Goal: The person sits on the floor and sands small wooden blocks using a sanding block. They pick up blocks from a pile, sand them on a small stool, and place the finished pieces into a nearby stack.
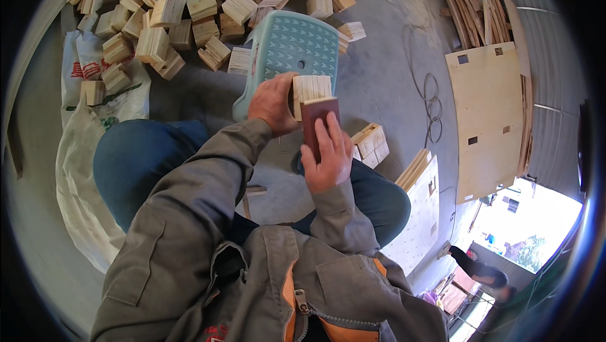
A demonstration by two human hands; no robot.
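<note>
My left hand (273, 103) is closed around the side of a pale, layered wooden block (312, 88), which rests at the near edge of a light green plastic stool (297, 45). In my right hand (329, 156) is a flat, reddish-brown sanding block (314, 122) with a pale wooden edge. Its far end meets the near side of the wooden block. My fingers lie along the top of the sanding block, with the thumb at its left side. The underside of the sanding block is hidden.
A big heap of similar wooden blocks (202, 2) covers the floor beyond the stool. Stacked blocks (371, 143) stand by my right knee. A white sack (88, 171) lies at left. Plywood sheets (489, 105) lean at right; another person (483, 271) is farther off.
</note>
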